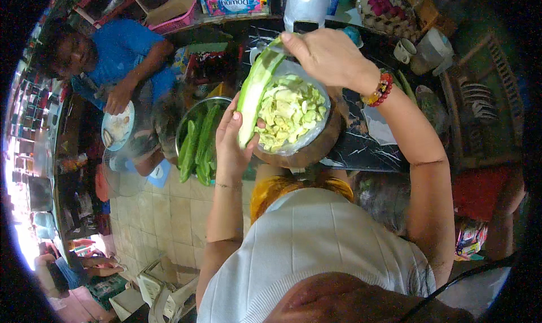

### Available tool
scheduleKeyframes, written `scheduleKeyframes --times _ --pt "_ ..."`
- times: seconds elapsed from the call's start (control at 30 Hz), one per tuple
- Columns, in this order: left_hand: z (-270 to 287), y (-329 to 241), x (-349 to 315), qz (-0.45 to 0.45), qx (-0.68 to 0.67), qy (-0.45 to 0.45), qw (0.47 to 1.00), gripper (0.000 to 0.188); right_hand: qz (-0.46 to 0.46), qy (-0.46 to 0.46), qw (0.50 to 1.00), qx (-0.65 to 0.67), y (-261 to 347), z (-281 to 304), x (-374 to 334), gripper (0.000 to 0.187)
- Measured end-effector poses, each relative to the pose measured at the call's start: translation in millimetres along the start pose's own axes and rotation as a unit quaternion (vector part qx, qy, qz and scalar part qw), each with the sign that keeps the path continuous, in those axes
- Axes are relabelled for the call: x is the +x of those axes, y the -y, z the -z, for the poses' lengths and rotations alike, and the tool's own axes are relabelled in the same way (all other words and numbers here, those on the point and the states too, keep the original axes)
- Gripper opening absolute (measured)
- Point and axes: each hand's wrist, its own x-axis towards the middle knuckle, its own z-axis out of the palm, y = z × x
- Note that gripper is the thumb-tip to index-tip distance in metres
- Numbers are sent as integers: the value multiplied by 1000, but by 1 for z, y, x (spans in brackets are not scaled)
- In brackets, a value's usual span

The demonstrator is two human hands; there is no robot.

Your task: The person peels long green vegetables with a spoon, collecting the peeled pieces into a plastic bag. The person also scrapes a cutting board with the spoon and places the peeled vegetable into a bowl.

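Observation:
My left hand (230,139) is wrapped round the lower part of a long green gourd (257,91), held upright at a tilt. Pale flesh shows along its side where skin is off; its upper end is still green. My right hand (333,57), with a red beaded bracelet, is closed by the gourd's top end; any tool in its fingers is hidden. Just beneath lies a heap of pale green cut pieces (291,114) in a clear plastic bag (307,145), on a round wooden surface (333,134). Left of my left hand, several whole ridged green gourds (195,145) rest in a metal bowl (213,99).
A black marble-patterned counter (367,156) runs under the work. Beyond stand a silver canister (306,7), an egg tray (389,21) and a white mug (403,51). At left a person in a blue shirt (121,49) sits with a plate (119,132).

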Motion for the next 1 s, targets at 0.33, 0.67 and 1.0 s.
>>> scheduleKeyframes --times 0.33,0.67,1.0 --pt "-8 12 4 -27 43 -17 999 50 165 -165 939 -251 8 -28 11 13" --pt "-4 12 -4 -56 183 21 981 53 93 -46 988 -112 12 -37 8 17" --pt "-12 24 2 -131 260 12 957 44 163 40 979 -119 19 -25 5 18"
